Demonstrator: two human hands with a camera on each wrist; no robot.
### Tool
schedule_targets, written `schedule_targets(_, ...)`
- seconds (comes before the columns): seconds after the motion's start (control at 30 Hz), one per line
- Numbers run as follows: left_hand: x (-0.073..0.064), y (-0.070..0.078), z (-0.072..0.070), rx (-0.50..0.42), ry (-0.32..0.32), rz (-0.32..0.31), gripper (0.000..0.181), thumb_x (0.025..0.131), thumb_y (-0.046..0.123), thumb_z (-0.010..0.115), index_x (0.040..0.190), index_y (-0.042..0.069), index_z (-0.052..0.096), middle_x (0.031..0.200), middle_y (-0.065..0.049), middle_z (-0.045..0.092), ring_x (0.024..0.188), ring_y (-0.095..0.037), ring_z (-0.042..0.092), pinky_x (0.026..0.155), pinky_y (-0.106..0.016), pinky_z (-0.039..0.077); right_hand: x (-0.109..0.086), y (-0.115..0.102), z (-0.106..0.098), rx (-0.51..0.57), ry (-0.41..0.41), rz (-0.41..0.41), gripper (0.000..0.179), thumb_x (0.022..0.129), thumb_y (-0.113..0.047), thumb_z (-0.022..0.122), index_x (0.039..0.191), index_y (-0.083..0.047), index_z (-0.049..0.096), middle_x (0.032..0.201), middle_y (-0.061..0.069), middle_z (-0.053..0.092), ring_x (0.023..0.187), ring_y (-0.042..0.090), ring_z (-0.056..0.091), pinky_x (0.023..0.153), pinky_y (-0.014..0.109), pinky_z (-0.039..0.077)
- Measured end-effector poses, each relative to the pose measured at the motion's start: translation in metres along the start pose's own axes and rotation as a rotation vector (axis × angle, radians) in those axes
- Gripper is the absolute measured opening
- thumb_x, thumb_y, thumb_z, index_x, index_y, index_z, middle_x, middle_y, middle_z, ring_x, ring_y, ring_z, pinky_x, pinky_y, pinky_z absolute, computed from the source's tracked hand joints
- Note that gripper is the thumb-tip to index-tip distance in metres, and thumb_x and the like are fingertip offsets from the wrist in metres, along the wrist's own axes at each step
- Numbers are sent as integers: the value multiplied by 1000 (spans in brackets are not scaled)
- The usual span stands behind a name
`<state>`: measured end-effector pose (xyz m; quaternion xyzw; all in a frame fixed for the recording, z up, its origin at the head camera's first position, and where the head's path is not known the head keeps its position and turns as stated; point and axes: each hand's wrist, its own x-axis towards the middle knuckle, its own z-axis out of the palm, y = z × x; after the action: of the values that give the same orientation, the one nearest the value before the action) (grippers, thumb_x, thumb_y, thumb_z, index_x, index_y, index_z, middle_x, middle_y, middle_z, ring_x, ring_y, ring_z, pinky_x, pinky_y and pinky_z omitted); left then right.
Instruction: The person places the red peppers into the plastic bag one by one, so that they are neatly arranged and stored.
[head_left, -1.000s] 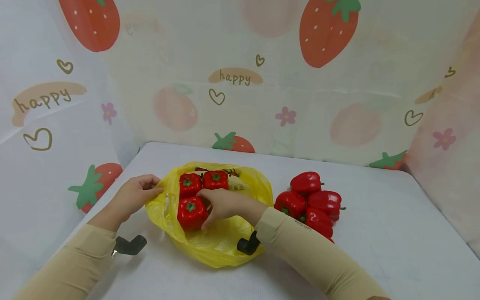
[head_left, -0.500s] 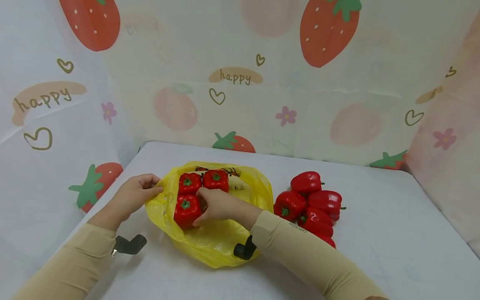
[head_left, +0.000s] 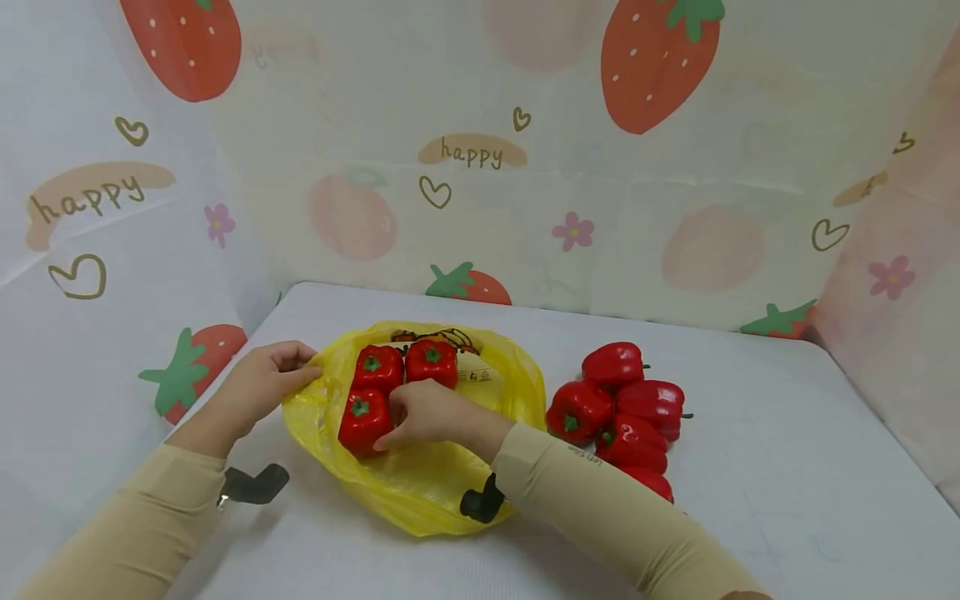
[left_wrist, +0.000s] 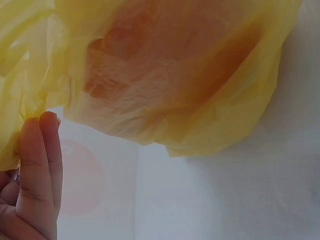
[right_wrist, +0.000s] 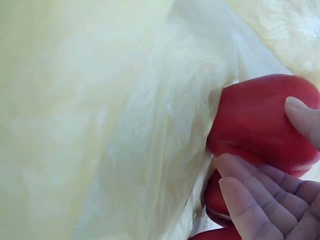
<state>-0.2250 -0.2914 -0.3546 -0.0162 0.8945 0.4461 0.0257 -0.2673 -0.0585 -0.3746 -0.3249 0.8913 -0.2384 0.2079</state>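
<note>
A yellow plastic bag [head_left: 408, 504] lies on the table with its mouth spread wide. Three red bell peppers sit inside: a back left pepper [head_left: 380, 368], a back right pepper [head_left: 433, 365] and a front pepper [head_left: 358, 427]. My right hand [head_left: 438, 412] reaches into the bag and grips the front pepper from its right side. In the right wrist view, the thumb lies on one side of this bell pepper [right_wrist: 265, 120] and the fingers on the other. With fingers and thumb, my left hand [head_left: 255, 387] pinches the bag's left rim, also seen in the left wrist view.
Right of the bag, several more red bell peppers [head_left: 652, 404] lie in a cluster on the white table [head_left: 787, 467]; my right forearm partly covers the nearest. A black wrist mount [head_left: 257, 483] sits by each wrist. A strawberry-print cloth [head_left: 480, 217] hangs behind.
My right hand has moved left inside the bag, and the front pepper has shifted left with it against the bag's wall. My left hand has shifted slightly left with the rim.
</note>
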Motion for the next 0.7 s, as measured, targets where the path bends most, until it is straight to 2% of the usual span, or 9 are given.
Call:
schedule_targets(0.37, 0, 0, 0, -19, -16, -4, 37, 88, 36, 58, 110, 6, 58, 102, -11, 60, 82, -22, 58, 73, -28, 50, 0, -4, 3, -6, 26, 5, 27, 71, -42, 75, 83, -23, 59, 73, -11, 60, 74, 7, 52, 61, 19, 45)
schedule_targets(0.6, 0, 1, 0, -22, -11, -6, 37, 88, 35, 59, 109, 5, 57, 102, -12, 60, 81, -22, 58, 73, -28, 50, -2, 1, -3, -52, 27, -40, 29, 70, -43, 76, 80, -22, 58, 74, -11, 59, 73, 7, 52, 61, 19, 44)
schedule_targets(0.7, 0, 1, 0, -19, -11, -2, 36, 88, 34, 59, 109, 5, 57, 101, -12, 60, 80, -22, 59, 72, -28, 50, -5, 3, -10, -64, 16, -68, 31, 70, -41, 76, 85, -18, 62, 76, -11, 59, 73, 7, 53, 62, 18, 44)
